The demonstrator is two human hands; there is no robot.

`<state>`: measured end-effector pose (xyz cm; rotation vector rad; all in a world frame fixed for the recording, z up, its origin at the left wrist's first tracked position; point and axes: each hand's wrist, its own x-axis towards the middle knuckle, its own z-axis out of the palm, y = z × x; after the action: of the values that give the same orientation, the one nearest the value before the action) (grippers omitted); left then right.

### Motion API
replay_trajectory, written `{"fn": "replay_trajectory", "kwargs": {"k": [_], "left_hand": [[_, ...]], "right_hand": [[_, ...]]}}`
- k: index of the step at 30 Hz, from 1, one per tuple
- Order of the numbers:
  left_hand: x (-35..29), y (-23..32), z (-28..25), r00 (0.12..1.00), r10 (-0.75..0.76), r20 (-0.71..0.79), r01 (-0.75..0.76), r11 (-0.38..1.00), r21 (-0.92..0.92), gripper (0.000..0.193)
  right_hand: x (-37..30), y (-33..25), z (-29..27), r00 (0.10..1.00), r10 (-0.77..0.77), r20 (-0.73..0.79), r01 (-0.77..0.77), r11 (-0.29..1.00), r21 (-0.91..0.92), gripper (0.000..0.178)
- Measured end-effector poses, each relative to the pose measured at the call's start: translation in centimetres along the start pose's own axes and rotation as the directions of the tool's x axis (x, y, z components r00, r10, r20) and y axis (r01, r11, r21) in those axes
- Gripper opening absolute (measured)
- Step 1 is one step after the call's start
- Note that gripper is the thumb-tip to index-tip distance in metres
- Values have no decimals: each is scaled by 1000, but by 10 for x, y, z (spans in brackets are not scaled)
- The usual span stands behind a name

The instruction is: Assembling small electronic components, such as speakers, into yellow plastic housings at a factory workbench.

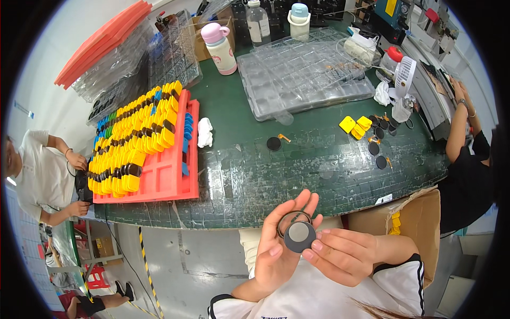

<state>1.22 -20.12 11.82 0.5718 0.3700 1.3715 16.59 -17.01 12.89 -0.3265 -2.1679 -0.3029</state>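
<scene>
Above my lap, just off the table's near edge, both hands are close together. In my left hand (pixel 276 256) a thin dark round ring (pixel 280 222) rests against the fingers, which are partly curled behind it. My right hand (pixel 346 255) pinches a black disc (pixel 299 237) with a grey round centre by its right edge. The disc overlaps the front of the ring; whether the two touch I cannot tell. On the table ahead lie another black disc (pixel 273 143) and a small orange part (pixel 285 138) beside it.
A red tray (pixel 170 187) of yellow, black, blue and green pieces stands at left. Clear plastic trays (pixel 313 101) and bottles (pixel 219 50) lie farther back. Yellow pieces (pixel 347 124), several black discs (pixel 374 148) and a small fan (pixel 406 74) are at right. People work on both sides.
</scene>
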Motion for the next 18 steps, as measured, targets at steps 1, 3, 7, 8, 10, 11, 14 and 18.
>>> {"fn": "replay_trajectory", "kwargs": {"k": [1,3,7,8,10,11,14,18], "left_hand": [[0,0,-1,1000,2,9,-2,1000,1,60],[-1,0,0,1000,-2,19,2,1000,-2,61],[-2,-1,0,999,-5,38,5,1000,9,60],[-2,0,0,999,-2,49,1,1000,15,60],[-3,0,0,999,-2,52,1,1000,12,60],[-4,0,0,998,-2,59,2,1000,9,60],[-3,0,0,998,-14,54,13,1000,14,59],[-3,0,0,998,-14,63,13,1000,19,59]], "right_hand": [[-1,0,0,1000,3,2,-3,1000,3,16],[-1,0,-2,1000,-5,19,5,1000,2,15],[1,0,-2,1000,-5,19,5,1000,-1,15],[2,-1,-1,1000,-4,9,4,1000,-13,15],[2,-1,0,1000,-4,0,4,1000,-24,14],[1,-1,0,1000,-1,-4,1,1000,-28,14],[1,-1,0,1000,3,-1,-3,1000,-31,15],[1,-1,0,1000,3,10,-3,999,-36,15]]}}
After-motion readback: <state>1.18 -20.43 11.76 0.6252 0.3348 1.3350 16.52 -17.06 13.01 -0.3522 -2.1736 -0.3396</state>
